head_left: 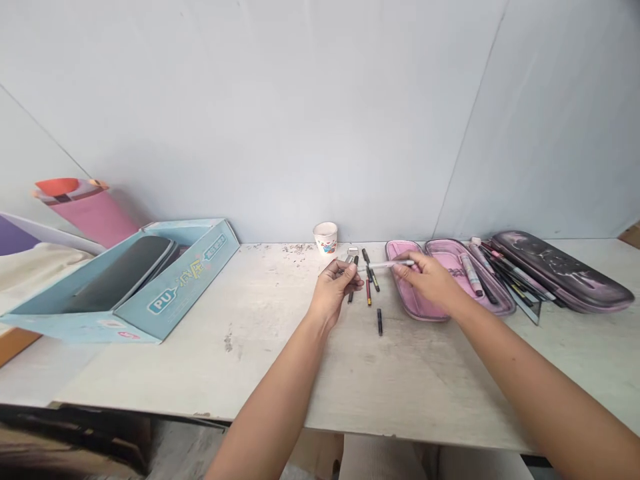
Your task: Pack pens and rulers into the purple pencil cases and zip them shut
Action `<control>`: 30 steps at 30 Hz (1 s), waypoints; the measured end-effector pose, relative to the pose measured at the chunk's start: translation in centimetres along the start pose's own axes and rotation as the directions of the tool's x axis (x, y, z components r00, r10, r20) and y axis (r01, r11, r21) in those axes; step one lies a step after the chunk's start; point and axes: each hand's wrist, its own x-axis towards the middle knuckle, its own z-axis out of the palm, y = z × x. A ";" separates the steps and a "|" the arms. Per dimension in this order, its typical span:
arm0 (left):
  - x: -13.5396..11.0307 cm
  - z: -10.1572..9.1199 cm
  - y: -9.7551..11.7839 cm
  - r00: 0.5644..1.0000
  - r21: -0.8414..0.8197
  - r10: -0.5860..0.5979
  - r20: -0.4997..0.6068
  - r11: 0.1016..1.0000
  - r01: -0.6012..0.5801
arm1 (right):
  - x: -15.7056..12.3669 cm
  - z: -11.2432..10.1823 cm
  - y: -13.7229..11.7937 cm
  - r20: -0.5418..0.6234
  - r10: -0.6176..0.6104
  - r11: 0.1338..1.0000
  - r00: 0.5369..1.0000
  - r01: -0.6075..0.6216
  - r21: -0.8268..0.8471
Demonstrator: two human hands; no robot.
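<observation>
Held level between both hands is a slim, light-coloured pen [381,265]. My left hand [334,285] pinches one end of it, and the fingers of my right hand [424,275] close on the other end. On the table below lie several dark pens and short pieces, among them a yellow-and-red one [369,293] and a black pen cap or short piece [379,321]. An opened pink pencil case [417,305] lies under my right hand. In its right half rests a thick pink-and-white marker [471,275].
A paper cup [326,240] stands near the wall. To the right, several pens and a set square [529,310] lie beside a dark closed pencil case [565,270]. On the left, a light-blue box [193,277] holds a dark case [125,270]; a pink roll [97,217] leans behind.
</observation>
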 end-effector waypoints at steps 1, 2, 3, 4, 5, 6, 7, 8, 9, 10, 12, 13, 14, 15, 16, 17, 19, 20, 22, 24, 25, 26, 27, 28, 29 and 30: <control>0.2 -0.4 0.0 0.999 -0.035 -0.001 -0.033 0.999 0.000 | 0.3 0.0 -0.3 -0.059 -0.014 0.998 0.998 0.011 -0.059; 0.4 -0.8 0.0 0.997 -0.071 -0.001 -0.073 0.997 -0.004 | 0.5 0.2 -0.5 -0.105 -0.028 0.990 0.994 0.013 -0.139; 0.5 -1.1 0.0 0.994 -0.104 -0.003 -0.113 0.995 -0.008 | 0.7 0.6 -0.8 -0.127 -0.041 0.971 0.991 0.009 -0.239; 0.7 -1.4 0.0 0.989 -0.131 -0.006 -0.146 0.991 -0.013 | 0.8 1.2 -1.0 -0.120 -0.051 0.934 0.991 0.005 -0.356; 0.8 -1.7 0.0 0.985 -0.153 -0.012 -0.170 0.988 -0.015 | 0.9 2.0 -1.2 -0.088 -0.057 0.878 0.994 0.008 -0.479; 0.9 -1.8 -0.1 0.982 -0.169 -0.020 -0.185 0.986 -0.012 | 1.0 3.0 -1.3 -0.039 -0.058 0.804 0.998 0.024 -0.595; 1.0 -1.9 -0.3 0.981 -0.180 -0.031 -0.192 0.984 -0.004 | 1.1 4.0 -1.4 0.015 -0.051 0.720 0.999 0.047 -0.692; 1.0 -2.0 -0.4 0.980 -0.185 -0.044 -0.192 0.983 0.008 | 1.1 5.1 -1.4 0.064 -0.037 0.637 0.997 0.073 -0.768; 1.0 -2.0 -0.5 0.981 -0.186 -0.056 -0.187 0.982 0.021 | 1.2 6.1 -1.4 0.108 -0.018 0.564 0.994 0.099 -0.820; 0.9 -1.9 -0.7 0.982 -0.185 -0.064 -0.179 0.982 0.030 | 1.3 6.8 -1.5 0.145 0.000 0.513 0.989 0.124 -0.850; 0.8 -1.8 -0.8 0.985 -0.191 -0.065 -0.159 0.981 0.034 | 1.5 7.7 -1.7 0.180 0.034 0.473 0.983 0.143 -0.869; 0.8 -1.8 -0.8 0.987 -0.199 -0.061 -0.148 0.980 0.030 | 1.5 7.8 -1.8 0.174 0.047 0.472 0.984 0.131 -0.872; 0.8 -1.8 -0.8 0.989 -0.207 -0.055 -0.140 0.978 0.025 | 1.5 7.7 -2.1 0.156 0.058 0.474 0.986 0.111 -0.874; 0.8 -1.8 -0.8 0.990 -0.217 -0.050 -0.134 0.976 0.020 | 1.3 7.4 -2.4 0.136 0.069 0.475 0.988 0.087 -0.876; 0.8 -1.8 -0.8 0.991 -0.223 -0.047 -0.129 0.975 0.017 | 0.9 7.1 -2.7 0.121 0.082 0.473 0.989 0.068 -0.879; 0.8 -1.7 -0.7 0.991 -0.225 -0.046 -0.125 0.974 0.017 | 0.4 6.8 -3.1 0.120 0.103 0.467 0.987 0.058 -0.882; 0.8 -1.6 -0.7 0.993 -0.219 -0.048 -0.112 0.976 0.022 | -0.9 6.4 -3.6 0.161 0.169 0.456 0.972 0.068 -0.887; 0.8 -1.6 -0.6 0.994 -0.213 -0.048 -0.103 0.977 0.025 | -1.6 6.3 -3.8 0.197 0.206 0.456 0.958 0.085 -0.886; 0.6 -1.3 -0.6 0.996 -0.197 -0.045 -0.081 0.980 0.028 | -2.8 6.5 -3.8 0.267 0.256 0.470 0.929 0.122 -0.874; 0.2 -1.0 -0.6 0.997 -0.178 -0.030 -0.065 0.984 0.018 | -3.5 6.6 -3.6 0.302 0.264 0.510 0.916 0.133 -0.850; 0.1 -0.9 -0.5 0.998 -0.165 -0.022 -0.057 0.986 0.012 | -3.6 6.5 -3.5 0.301 0.255 0.540 0.919 0.123 -0.833; -0.1 -0.7 -0.5 0.999 -0.148 -0.014 -0.047 0.989 0.007 | -3.5 6.3 -3.3 0.284 0.239 0.578 0.929 0.099 -0.810; -0.3 -0.5 -0.5 0.999 -0.129 -0.006 -0.033 0.992 0.002 | -3.3 5.9 -3.1 0.253 0.216 0.626 0.943 0.065 -0.777; -0.5 -0.3 -0.5 1.000 -0.107 0.000 -0.014 0.994 -0.002 | -3.1 5.4 -2.9 0.208 0.188 0.684 0.960 0.024 -0.729; -0.7 -0.1 -0.5 1.000 -0.082 0.004 0.010 0.997 -0.003 | -2.9 4.8 -2.7 0.147 0.159 0.752 0.976 -0.023 -0.659; -0.9 0.1 -0.5 0.999 -0.055 0.007 0.039 0.998 -0.004 | -2.7 4.3 -2.4 0.075 0.136 0.824 0.988 -0.071 -0.562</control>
